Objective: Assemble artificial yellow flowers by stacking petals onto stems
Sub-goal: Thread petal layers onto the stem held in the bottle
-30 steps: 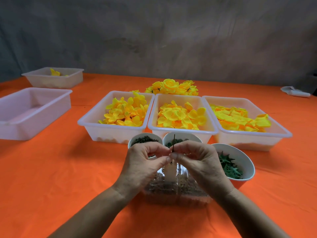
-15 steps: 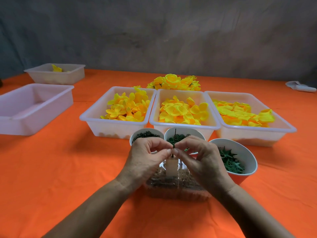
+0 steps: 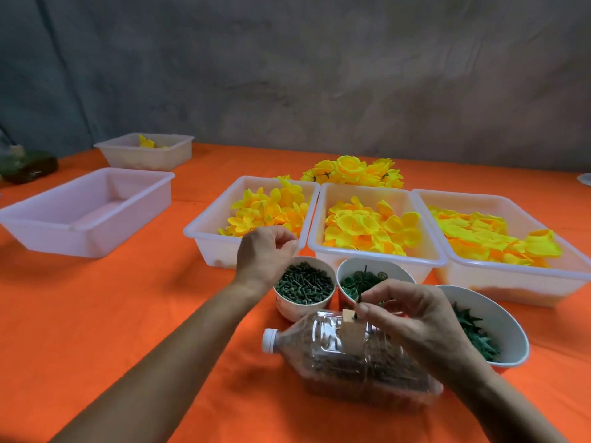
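Our right hand pinches a thin dark stem between thumb and forefinger, holding it upright just above the bottle that lies on its side nearest us. Our left hand is loosely curled above the near rim of the left petal tray, beyond the bottle and to its left; we cannot tell whether anything sits between its fingertips.

We judge the step in hand to be fetching the first petal for this stem. To do it well, we should keep the stem steady and vertical with its tip clear of our fingers, lift a single petal layer instead of a clump, and find its centre hole before bringing it over. Threading goes easier if the left hand slides the petal down while the right only holds.

Beyond the bottle stand three bowls: the pin bowl with short green pieces, the middle bowl with round green parts, and the right bowl with spiky green calyxes. Past these sit the middle tray and right tray, both holding yellow petals, and further still a heap of finished flowers.

No brand or writing is readable; a pale tag on the bottle shows no legible text.
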Tool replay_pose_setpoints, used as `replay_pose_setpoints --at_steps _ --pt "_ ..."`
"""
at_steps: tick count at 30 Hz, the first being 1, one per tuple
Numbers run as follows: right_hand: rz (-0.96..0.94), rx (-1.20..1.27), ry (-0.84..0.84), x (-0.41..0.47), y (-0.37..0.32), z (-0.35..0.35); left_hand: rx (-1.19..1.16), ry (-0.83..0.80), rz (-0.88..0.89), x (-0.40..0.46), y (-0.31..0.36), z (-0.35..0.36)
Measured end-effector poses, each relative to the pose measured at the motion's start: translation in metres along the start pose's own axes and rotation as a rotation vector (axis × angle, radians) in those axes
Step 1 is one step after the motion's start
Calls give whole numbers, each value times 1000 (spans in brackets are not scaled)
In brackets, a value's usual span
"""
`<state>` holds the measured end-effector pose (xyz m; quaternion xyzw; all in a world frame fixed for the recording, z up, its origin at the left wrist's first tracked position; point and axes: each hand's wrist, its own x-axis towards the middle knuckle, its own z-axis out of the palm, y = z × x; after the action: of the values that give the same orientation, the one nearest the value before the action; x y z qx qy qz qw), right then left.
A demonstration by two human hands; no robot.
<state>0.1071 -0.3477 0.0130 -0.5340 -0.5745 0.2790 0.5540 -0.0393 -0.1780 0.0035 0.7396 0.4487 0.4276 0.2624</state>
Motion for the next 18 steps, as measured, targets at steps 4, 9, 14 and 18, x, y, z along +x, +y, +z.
replay_pose_setpoints --at_steps 4,9,14,18 --pt "10 -6 -43 4 3 -4 328 -28 -49 53 -28 -8" --pt "47 -15 -108 9 3 -10 420 -275 -106 89 -52 -1" --pt "63 4 -129 8 3 -11 351 -529 -138 99 -49 18" --pt "85 42 -109 8 3 -11 525 -723 -190 108 -40 23"
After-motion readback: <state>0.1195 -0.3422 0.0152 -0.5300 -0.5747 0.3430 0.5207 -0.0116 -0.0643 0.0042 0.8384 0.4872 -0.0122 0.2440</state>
